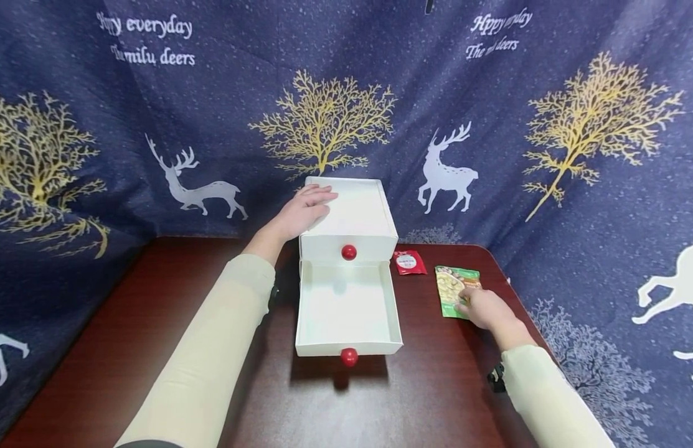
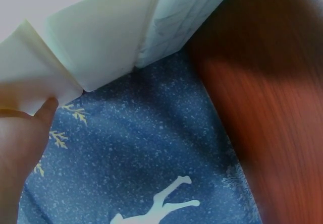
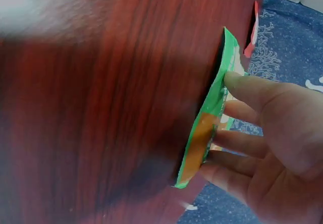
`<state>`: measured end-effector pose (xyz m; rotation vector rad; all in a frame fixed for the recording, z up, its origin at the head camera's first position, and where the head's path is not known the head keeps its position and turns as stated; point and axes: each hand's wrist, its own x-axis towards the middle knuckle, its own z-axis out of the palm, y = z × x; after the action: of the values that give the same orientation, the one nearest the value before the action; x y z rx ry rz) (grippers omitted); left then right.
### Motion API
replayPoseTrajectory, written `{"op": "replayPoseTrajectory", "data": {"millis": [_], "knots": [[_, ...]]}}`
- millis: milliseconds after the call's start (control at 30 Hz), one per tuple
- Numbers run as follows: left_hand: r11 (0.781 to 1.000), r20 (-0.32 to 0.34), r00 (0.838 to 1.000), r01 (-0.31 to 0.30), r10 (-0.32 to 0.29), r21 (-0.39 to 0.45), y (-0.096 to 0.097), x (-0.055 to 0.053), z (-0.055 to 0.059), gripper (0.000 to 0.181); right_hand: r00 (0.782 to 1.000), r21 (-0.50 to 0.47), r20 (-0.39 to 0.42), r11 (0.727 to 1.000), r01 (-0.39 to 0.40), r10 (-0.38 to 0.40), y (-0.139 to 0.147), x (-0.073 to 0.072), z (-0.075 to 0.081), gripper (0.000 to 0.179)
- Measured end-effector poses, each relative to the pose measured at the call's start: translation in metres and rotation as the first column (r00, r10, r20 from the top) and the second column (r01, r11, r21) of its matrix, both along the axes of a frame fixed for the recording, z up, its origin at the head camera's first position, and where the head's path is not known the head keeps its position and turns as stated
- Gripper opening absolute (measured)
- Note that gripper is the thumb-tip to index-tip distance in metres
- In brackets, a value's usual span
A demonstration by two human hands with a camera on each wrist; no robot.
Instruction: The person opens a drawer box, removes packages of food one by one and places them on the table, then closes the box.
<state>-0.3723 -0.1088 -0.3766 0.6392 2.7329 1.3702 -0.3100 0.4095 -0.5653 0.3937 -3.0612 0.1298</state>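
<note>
At the left of the dark red-brown worktop (image 1: 127, 298), a cream sleeve (image 1: 217, 348) reaches toward the far edge, where I see the person's left hand (image 1: 304, 213) resting on top of a white box (image 1: 357, 205), its fingers stretched out and gripping nothing. The box stands midway along the far edge, a red knob (image 1: 348, 252) on its front. Below it, a white drawer (image 1: 346, 298) juts out toward the near edge, its pale floor in plain sight and a second knob (image 1: 349, 356) on its front panel. Just right of the box, short of the worktop's far right corner, I spot a small red packet (image 1: 410, 262) with a white label. Farther right, near the right edge, is a larger green-and-yellow packet (image 1: 449, 289). The right hand (image 1: 486, 308) is partly closed on it, thumb and bent fingertips pinching its lower right part; my right wrist view shows shadow along its green edge. A blue curtain (image 1: 374, 37) with white deer and golden trees hangs behind, spanning left to right.
</note>
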Motion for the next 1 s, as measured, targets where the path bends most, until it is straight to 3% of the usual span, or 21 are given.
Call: {"op": "replayPoseTrajectory", "data": {"millis": [133,267,367,500,567,667,867,1000], "knots": [[1.000,0.001,1.000,-0.003,0.003,-0.009,0.000,0.001,0.000,0.052,0.997,-0.047,0.064,0.997,0.054,-0.051,-0.005,-0.009,0.002,0.045],[1.000,0.006,1.000,0.003,-0.003,-0.013,0.000,0.002,0.001,0.053,0.992,-0.053,0.068,0.992,0.111,-0.107,-0.003,-0.022,-0.006,0.043],[1.000,0.006,1.000,0.001,-0.001,-0.010,-0.001,0.002,0.001,0.052,0.991,-0.068,0.088,0.992,0.109,-0.102,-0.017,-0.018,0.012,0.044],[1.000,0.000,1.000,0.006,-0.006,-0.008,0.000,0.000,0.001,0.052,0.983,-0.085,0.139,0.988,0.129,-0.116,-0.043,-0.002,0.049,0.046],[1.000,0.001,1.000,0.009,-0.009,-0.009,0.000,-0.001,0.000,0.052,0.977,-0.087,0.166,0.985,0.149,-0.133,-0.049,-0.002,0.054,0.048],[1.000,0.004,1.000,0.008,-0.008,-0.011,-0.001,-0.001,0.000,0.052,0.966,-0.095,0.207,0.980,0.176,-0.154,-0.051,-0.008,0.054,0.049],[1.000,0.003,1.000,-0.001,0.001,-0.008,-0.001,-0.002,-0.001,0.052,0.965,-0.126,0.194,0.971,0.203,-0.177,-0.041,-0.034,0.031,0.051],[1.000,0.007,1.000,0.002,-0.002,-0.007,-0.001,-0.003,-0.001,0.052,0.959,-0.150,0.217,0.965,0.216,-0.181,-0.046,-0.033,0.032,0.053]]}}
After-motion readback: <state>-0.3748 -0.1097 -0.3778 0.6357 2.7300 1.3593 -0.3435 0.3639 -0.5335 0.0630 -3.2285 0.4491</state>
